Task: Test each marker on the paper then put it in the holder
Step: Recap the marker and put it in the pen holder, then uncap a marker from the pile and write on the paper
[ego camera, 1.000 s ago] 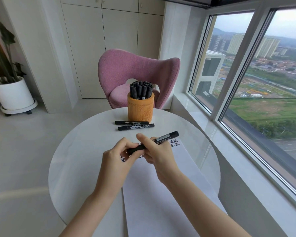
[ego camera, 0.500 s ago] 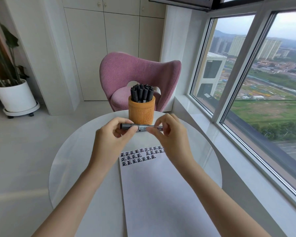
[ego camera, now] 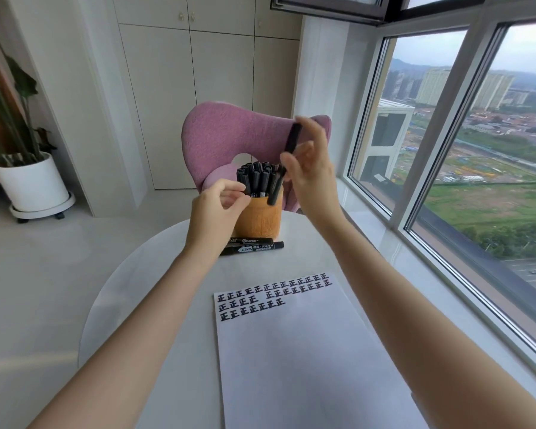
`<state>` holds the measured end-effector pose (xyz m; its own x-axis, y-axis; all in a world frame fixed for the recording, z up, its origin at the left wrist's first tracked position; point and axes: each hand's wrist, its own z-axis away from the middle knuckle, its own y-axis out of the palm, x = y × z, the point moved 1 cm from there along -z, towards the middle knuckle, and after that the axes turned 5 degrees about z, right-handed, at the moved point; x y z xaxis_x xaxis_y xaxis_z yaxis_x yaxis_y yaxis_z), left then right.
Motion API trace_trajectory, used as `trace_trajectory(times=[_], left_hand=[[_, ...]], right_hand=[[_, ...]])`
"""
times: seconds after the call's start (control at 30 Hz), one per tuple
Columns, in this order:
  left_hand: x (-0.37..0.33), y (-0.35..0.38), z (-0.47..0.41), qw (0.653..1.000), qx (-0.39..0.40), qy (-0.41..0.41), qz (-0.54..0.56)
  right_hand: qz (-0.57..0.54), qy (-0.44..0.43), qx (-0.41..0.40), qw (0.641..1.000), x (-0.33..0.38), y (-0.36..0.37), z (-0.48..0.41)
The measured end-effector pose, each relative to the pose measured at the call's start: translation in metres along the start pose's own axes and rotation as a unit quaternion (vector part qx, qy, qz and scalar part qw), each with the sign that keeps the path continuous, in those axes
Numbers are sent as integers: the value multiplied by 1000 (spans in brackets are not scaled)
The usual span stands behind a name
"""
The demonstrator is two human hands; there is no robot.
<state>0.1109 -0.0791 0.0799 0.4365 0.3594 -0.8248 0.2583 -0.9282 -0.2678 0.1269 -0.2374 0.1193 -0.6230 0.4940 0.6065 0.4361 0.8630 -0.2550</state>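
Right fingers (ego camera: 304, 153) pinch marker (ego camera: 292, 140), tilted, its lower end at holder (ego camera: 260, 218) rim just below them. Left fingers (ego camera: 229, 196) loosely curled, empty, just left of holder. Paper (ego camera: 291, 351) lies nearer, on surface (ego camera: 155, 289).

Daylight from the tall windows (ego camera: 477, 156) filling the right of the frame, open onto a hazy city view, falls on cream cupboard doors (ego camera: 167, 97) at upper centre, a pink armchair (ego camera: 229, 134) behind the round white bench (ego camera: 149, 280), pale floor (ego camera: 59, 258) and 1 potted plant (ego camera: 28, 178) at left.
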Motion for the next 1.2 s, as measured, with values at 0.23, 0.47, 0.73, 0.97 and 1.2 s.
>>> trace_trajectory(times=[0.23, 0.47, 0.73, 0.97, 1.2], left_hand=[[17, 21, -36, 997, -17, 19, -78], [27, 30, -43, 995, 6, 26, -97], [36, 29, -41, 996, 11, 38, -77], [48, 24, -36, 998, -14, 23, -51], [79, 0, -6, 993, 16, -30, -116]], right_hand=[[-11, 20, -92, 996, -20, 20, -57], [37, 37, 31, 998, -42, 46, -57], [140, 11, 119, 983, -68, 58, -34], [171, 22, 82, 982, -69, 57, -23], [63, 89, 32, 993, -60, 35, 17]])
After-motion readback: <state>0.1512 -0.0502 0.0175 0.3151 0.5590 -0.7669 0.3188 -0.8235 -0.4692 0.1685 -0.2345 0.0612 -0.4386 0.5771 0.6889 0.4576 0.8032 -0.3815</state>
